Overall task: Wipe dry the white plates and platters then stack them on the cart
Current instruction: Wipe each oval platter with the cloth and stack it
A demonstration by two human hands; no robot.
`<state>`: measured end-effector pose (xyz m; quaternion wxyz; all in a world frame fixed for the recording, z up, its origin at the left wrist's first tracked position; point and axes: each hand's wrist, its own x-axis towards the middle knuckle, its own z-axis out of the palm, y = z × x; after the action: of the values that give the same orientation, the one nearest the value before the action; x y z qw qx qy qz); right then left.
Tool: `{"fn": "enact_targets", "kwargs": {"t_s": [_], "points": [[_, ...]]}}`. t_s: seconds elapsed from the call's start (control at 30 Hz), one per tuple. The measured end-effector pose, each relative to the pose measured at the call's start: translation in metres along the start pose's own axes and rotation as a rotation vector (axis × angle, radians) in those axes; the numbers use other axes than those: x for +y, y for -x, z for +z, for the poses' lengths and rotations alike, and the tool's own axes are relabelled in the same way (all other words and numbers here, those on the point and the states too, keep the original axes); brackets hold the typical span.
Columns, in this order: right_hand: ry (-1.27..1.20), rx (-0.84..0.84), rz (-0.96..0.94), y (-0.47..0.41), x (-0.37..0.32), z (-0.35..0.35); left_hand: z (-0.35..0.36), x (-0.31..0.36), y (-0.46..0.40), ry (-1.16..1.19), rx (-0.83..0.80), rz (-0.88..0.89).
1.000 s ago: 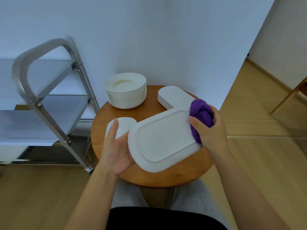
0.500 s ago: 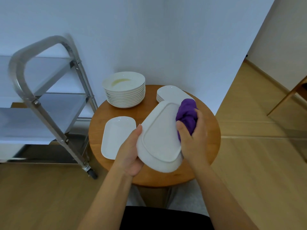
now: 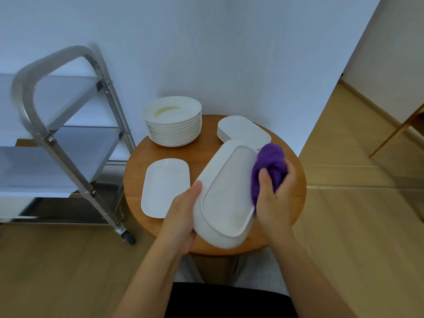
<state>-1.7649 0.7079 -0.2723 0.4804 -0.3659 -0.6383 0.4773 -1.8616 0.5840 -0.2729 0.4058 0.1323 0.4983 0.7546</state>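
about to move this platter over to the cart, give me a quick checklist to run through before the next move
1. Left hand grips the held platter at its edge: ok.
2. Right hand presses the purple cloth on the platter's underside, which faces up: ok.
3. Platter fully dry: cannot tell, no droplets can be made out.
4. Cart shelves have room: ok, no dishes show on them.
5. Path to the cart: ok, but it passes over the single platter on the round table.
6. Top plate of the round plate stack clean: not ok, a yellowish mark shows.
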Motion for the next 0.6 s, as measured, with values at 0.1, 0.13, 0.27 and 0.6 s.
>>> {"fn": "enact_targets", "kwargs": {"t_s": [0.1,0.13,0.27,0.6], "points": [[0.177,-0.061,-0.069,-0.019,-0.010,0.013,0.004,0.001,0.003,-0.055,-0.043,0.037],[0.227,-0.111,-0.075,-0.018,-0.009,0.019,0.005,0.002,0.002,-0.066,-0.032,0.041],[0.349,-0.311,-0.168,0.012,-0.004,0.040,0.003,0.008,-0.005,-0.098,0.082,0.011],[0.331,-0.311,-0.525,0.065,-0.004,0.050,0.000,0.003,-0.006,0.208,0.281,0.001]]}}
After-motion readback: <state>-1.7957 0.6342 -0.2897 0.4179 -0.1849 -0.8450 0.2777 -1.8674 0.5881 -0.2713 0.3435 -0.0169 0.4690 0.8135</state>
